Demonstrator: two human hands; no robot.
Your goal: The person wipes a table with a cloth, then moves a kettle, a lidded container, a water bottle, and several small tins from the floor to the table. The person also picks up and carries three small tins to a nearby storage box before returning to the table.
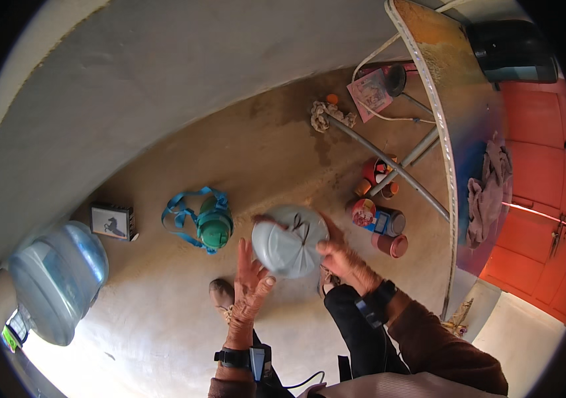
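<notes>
A round, pale, shiny object (283, 251), perhaps plastic, is held above the floor in front of me. A thin dark cord (300, 228) is tied in a loop across its face, where folds run out from the knot. My right hand (340, 258) grips its right edge between thumb and fingers. Beside the lower left edge, my left hand (252, 286) has its fingers spread and thumb apart; whether it touches the rim I cannot tell. Just beyond the left hand, a green water bottle (215, 226) with a blue strap (178, 219) stands on the floor.
A large clear water jug (57, 283) lies at left, near a box with a horse picture (111, 222). Several containers, including a pink-lidded jar (391, 245), sit at right by the crossed metal legs (397, 169) of a table (442, 99). A crumpled cloth (489, 191) lies on it.
</notes>
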